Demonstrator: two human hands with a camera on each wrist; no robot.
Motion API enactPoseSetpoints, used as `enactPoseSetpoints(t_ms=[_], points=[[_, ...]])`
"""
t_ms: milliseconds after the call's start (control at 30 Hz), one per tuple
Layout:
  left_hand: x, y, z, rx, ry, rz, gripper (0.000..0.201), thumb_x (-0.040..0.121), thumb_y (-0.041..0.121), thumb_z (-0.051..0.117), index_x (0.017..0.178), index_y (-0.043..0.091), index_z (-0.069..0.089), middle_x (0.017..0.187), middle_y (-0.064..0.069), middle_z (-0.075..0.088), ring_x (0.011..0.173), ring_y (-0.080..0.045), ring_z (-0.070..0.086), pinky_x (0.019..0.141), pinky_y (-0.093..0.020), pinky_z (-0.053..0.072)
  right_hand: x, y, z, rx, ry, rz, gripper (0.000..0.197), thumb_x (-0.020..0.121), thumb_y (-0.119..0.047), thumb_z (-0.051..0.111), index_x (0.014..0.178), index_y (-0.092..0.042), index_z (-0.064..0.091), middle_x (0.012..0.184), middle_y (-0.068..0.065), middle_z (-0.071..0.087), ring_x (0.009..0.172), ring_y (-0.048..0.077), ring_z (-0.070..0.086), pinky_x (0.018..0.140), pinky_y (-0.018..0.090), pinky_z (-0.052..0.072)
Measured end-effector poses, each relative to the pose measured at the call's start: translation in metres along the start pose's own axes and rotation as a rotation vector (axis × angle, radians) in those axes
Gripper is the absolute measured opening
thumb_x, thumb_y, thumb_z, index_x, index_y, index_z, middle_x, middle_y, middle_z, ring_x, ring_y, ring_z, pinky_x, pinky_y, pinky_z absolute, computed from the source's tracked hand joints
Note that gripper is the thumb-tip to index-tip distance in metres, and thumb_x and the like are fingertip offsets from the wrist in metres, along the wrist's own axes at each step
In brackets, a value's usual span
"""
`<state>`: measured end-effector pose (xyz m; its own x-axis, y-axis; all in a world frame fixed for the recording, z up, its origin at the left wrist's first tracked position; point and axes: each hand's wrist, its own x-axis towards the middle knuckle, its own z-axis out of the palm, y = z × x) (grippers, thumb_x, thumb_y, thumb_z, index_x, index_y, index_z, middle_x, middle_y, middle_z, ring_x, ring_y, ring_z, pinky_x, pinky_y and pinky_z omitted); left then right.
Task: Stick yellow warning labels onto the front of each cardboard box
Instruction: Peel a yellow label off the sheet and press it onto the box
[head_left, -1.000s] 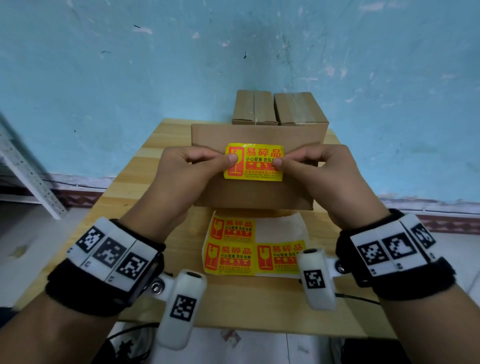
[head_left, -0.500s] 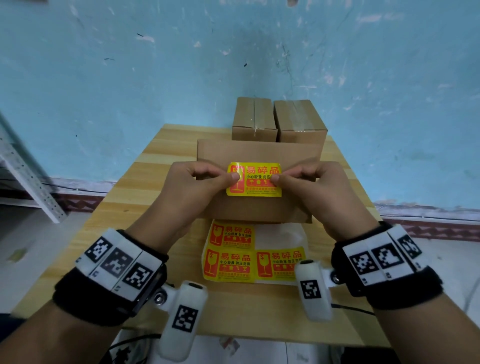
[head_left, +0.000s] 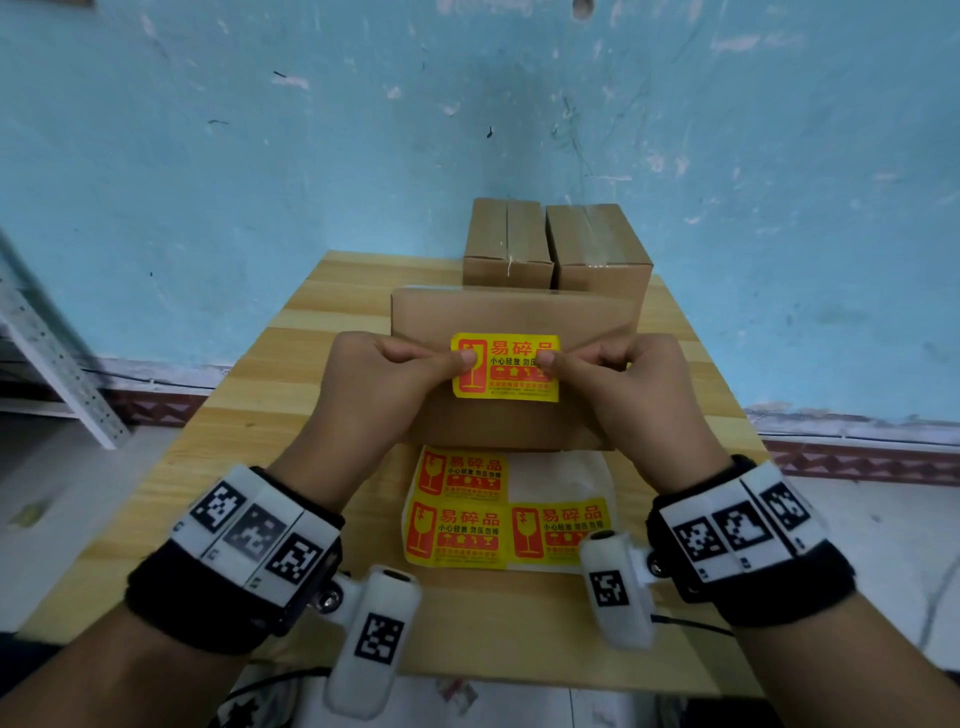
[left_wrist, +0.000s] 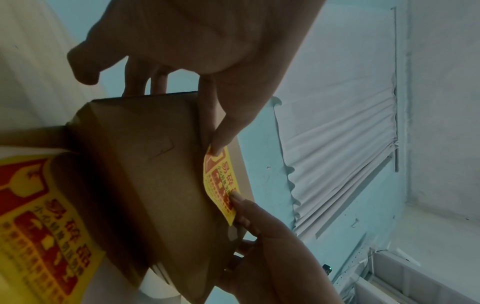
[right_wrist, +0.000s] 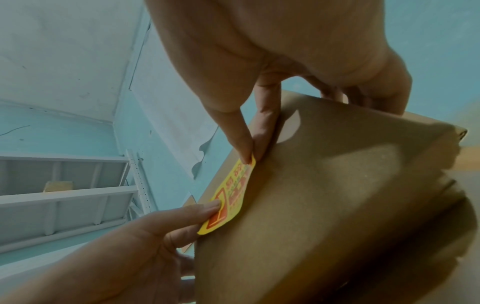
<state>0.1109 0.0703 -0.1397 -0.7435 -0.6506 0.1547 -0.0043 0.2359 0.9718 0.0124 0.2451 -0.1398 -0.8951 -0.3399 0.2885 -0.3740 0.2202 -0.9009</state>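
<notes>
my left hand (head_left: 382, 376) pinches the left end of the yellow label (head_left: 506, 385), thumb on its printed face, the other fingers (left_wrist: 141, 82) curled behind it against the cardboard. my right hand (head_left: 631, 379) pinches the right end the same way, thumb tip over the print, index finger (right_wrist: 265, 131) tucked behind the edge. both grips are closed on the label.

the label sits on the near face of the front box (head_left: 511, 322), about mid-width. in the wrist views its two ends bow away from the cardboard; whether the middle is stuck down i cannot tell. my thumbs hide part of the red glass pictogram and part of the text row. the label is glossy, rectangular with rounded corners, red and black print on yellow.

the front box is plain brown cardboard, matte, a wide flat slab stood on the tabletop (head_left: 291, 374); my hands cover its lower corners. behind it stand two smaller boxes (head_left: 556, 244) side by side, touching, each with a taped seam on top; their lower parts are hidden by the front box.

just in front of the front box lies the label sheet (head_left: 506, 512): three yellow labels on white backing, one bare patch at upper right. its right lower corner is hidden by my right wrist camera (head_left: 615, 590). the tabletop is pale wood in plank strips. behind it, a scuffed blue wall (head_left: 260, 156).
</notes>
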Motion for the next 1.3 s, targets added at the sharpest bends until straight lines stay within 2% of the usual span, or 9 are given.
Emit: enactPoseSetpoints(t_ms=[100,233,333,567,867,967,1033,1133,1300], points=[[0.001,-0.001,0.000,0.011,0.005,0.003,0.013,0.072,0.029,0.085,0.074,0.017,0.081,0.074,0.005,0.077,0.076,-0.001,0.070,0.070,-0.026,0.055,0.001,0.003,0.001,-0.020,0.034,-0.022,0.031,0.077,-0.034,0.082,0.057,-0.012,0.074,0.055,0.005,0.067,0.051,0.006,0.055,0.054,0.025,0.045],[0.003,-0.002,-0.001,0.049,0.015,0.007,0.017,0.070,0.034,0.085,0.070,0.017,0.081,0.072,0.003,0.076,0.080,-0.008,0.071,0.075,-0.034,0.057,0.002,0.009,0.000,-0.027,0.072,-0.037,0.064,0.075,-0.035,0.084,0.033,-0.015,0.040,0.035,-0.004,0.039,0.038,0.010,0.035,0.050,0.027,0.035],[0.005,-0.002,-0.004,0.086,0.041,0.008,0.034,0.067,0.041,0.087,0.054,0.012,0.073,0.056,0.000,0.069,0.066,-0.010,0.066,0.064,-0.032,0.050,0.004,0.009,-0.003,0.002,0.058,-0.035,0.070,0.076,-0.032,0.084,0.032,-0.017,0.031,0.033,-0.010,0.028,0.037,0.008,0.028,0.048,0.024,0.030],[0.009,-0.007,-0.010,0.137,0.038,0.038,0.055,0.057,0.053,0.087,0.036,0.012,0.059,0.040,0.001,0.056,0.051,-0.013,0.058,0.057,-0.033,0.046,0.004,0.006,-0.006,0.037,0.084,-0.021,0.065,0.078,-0.033,0.081,0.040,-0.015,0.033,0.045,0.006,0.028,0.047,0.019,0.029,0.054,0.029,0.031],[0.003,-0.002,-0.007,0.242,0.026,0.065,0.065,0.064,0.060,0.081,0.040,0.005,0.057,0.036,0.002,0.051,0.043,-0.009,0.052,0.054,-0.026,0.038,0.003,0.004,-0.004,-0.070,0.164,-0.001,0.069,0.063,-0.054,0.086,0.042,-0.016,0.032,0.044,0.005,0.030,0.045,0.020,0.032,0.051,0.034,0.033],[0.008,-0.004,-0.010,0.178,-0.007,0.033,0.075,0.057,0.064,0.080,0.050,-0.006,0.057,0.049,-0.012,0.053,0.056,-0.023,0.057,0.060,-0.033,0.040,0.004,0.005,-0.007,-0.073,0.156,0.005,0.066,0.067,-0.052,0.085,0.045,-0.009,0.038,0.044,0.005,0.030,0.047,0.022,0.035,0.053,0.034,0.037],[0.012,-0.004,-0.012,0.169,-0.046,0.007,0.090,0.050,0.070,0.072,0.075,-0.016,0.066,0.073,-0.029,0.065,0.076,-0.037,0.068,0.068,-0.038,0.043,0.004,0.005,-0.008,-0.065,0.167,0.045,0.064,0.066,-0.053,0.083,0.047,-0.007,0.044,0.044,0.006,0.034,0.048,0.021,0.040,0.055,0.035,0.039],[0.013,0.002,-0.015,0.203,-0.078,-0.027,0.095,0.050,0.071,0.065,0.093,-0.014,0.069,0.096,-0.031,0.068,0.096,-0.039,0.067,0.073,-0.039,0.043,0.005,0.006,-0.007,-0.058,0.180,0.096,0.065,0.064,-0.056,0.083,0.044,-0.010,0.042,0.044,0.004,0.036,0.049,0.020,0.043,0.057,0.036,0.040],[0.014,0.002,-0.017,0.199,-0.046,0.004,0.068,0.058,0.065,0.070,0.062,-0.003,0.061,0.060,-0.015,0.049,0.061,-0.033,0.056,0.063,-0.038,0.036,0.006,0.007,-0.008,-0.020,0.190,0.111,0.067,0.063,-0.056,0.082,0.038,-0.020,0.030,0.040,-0.002,0.028,0.050,0.021,0.038,0.057,0.035,0.035]])
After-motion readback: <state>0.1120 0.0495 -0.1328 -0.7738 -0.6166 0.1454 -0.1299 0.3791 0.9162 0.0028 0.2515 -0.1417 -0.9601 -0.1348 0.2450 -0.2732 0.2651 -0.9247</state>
